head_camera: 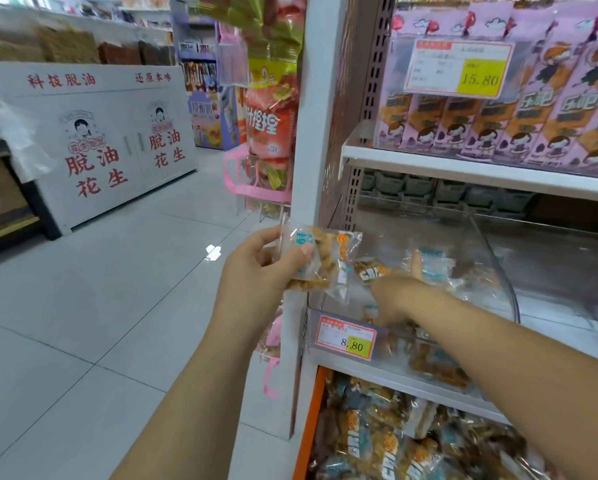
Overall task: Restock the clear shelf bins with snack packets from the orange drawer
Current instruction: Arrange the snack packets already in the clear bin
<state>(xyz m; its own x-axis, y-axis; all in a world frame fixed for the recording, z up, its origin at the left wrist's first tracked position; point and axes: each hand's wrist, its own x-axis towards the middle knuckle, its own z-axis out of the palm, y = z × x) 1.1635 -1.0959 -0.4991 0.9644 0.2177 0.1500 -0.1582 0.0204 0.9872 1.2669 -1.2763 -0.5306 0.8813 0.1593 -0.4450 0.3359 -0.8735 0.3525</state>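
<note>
My left hand (256, 268) is shut on a few clear snack packets (322, 261) with brown pieces, blue and orange print, held just left of the clear shelf bin (498, 271). My right hand (398, 296) reaches over the bin's front wall, back of the hand up, one finger stretched out and the rest hanging down among the packets lying in the bin (432, 268). Nothing shows in its grip. Below the shelf the orange drawer (311, 427) stands pulled out, full of the same packets (377, 438).
A price tag reading 8.80 (348, 337) hangs on the bin's front. Purple snack boxes (533, 116) fill the shelf above. Red bags (273, 126) hang on the white shelf upright (311, 133). A white peanut counter (110, 143) stands across the tiled aisle.
</note>
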